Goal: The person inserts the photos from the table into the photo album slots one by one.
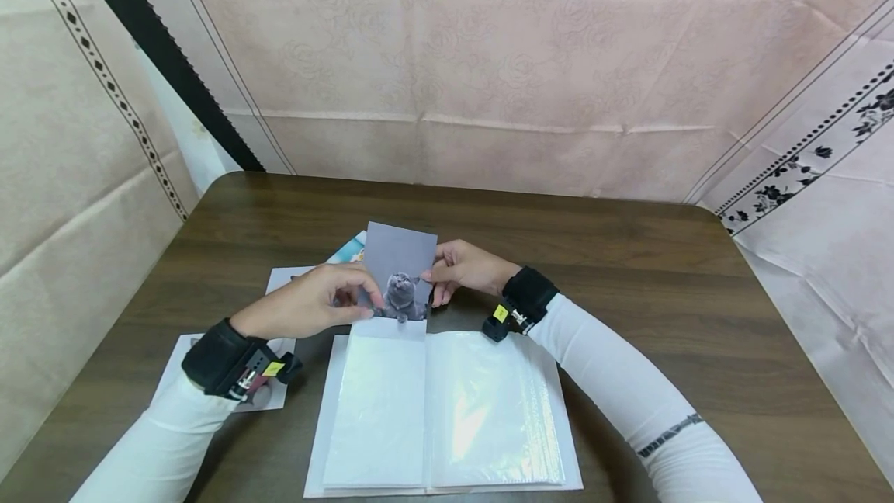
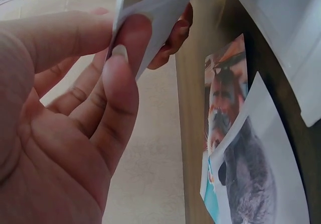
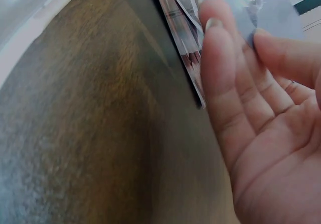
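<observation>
A photo print of a grey cat on a grey background is held up at the far end of an open photo album with clear sleeve pages. My left hand pinches its lower left edge between thumb and fingers, and the left wrist view shows the print nearly edge-on there. At the right edge, my right hand grips the print between thumb and fingers. The print's lower edge meets the top of the left sleeve; whether any of it is inside I cannot tell.
More photo prints lie left of the album: a white-bordered one partly under the left hand, another under the left wrist, and a teal-cornered one behind. The brown wooden table ends at hanging pale cloths.
</observation>
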`<state>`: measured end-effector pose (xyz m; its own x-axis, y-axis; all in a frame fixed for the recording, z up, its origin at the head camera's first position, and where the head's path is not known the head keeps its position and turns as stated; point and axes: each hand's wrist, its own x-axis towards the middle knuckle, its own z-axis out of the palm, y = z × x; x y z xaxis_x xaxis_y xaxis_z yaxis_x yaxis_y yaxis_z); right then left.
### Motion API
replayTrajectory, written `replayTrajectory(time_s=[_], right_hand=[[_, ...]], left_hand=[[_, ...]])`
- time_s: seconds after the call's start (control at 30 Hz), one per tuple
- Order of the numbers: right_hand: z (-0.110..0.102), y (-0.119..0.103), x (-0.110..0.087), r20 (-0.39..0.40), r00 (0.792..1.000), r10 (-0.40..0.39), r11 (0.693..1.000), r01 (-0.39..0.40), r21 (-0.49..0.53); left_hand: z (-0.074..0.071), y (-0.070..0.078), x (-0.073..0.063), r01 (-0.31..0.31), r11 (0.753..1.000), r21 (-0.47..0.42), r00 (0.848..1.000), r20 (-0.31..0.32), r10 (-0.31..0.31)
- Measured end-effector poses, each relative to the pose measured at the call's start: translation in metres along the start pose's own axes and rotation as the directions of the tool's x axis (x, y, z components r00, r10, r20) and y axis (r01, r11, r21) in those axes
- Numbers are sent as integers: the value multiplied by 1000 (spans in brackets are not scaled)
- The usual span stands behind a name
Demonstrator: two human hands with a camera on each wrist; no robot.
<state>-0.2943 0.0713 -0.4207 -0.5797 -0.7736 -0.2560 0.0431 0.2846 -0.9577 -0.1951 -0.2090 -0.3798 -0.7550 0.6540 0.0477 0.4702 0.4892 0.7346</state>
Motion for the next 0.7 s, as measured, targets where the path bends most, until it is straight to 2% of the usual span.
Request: replayTrajectory(time_s=[0.13, 0.4, 0.57, 0.7], right_hand=[[-1, 2, -3, -8, 1000, 29, 999, -29, -25], [-1, 4, -5, 22, 999, 24, 999, -23, -26], [-2, 4, -5, 26, 1000, 16, 999, -15, -36], [-2, 4, -5, 18, 1000, 16, 998, -15, -60]], left_hand=[[1, -2, 0, 19, 1000, 11, 1000, -2, -19], [4, -5, 2, 24, 999, 33, 999, -28, -23], [7, -7, 5, 32, 998, 54, 993, -117, -25], [10, -10, 8, 92, 994, 61, 971, -228, -76]])
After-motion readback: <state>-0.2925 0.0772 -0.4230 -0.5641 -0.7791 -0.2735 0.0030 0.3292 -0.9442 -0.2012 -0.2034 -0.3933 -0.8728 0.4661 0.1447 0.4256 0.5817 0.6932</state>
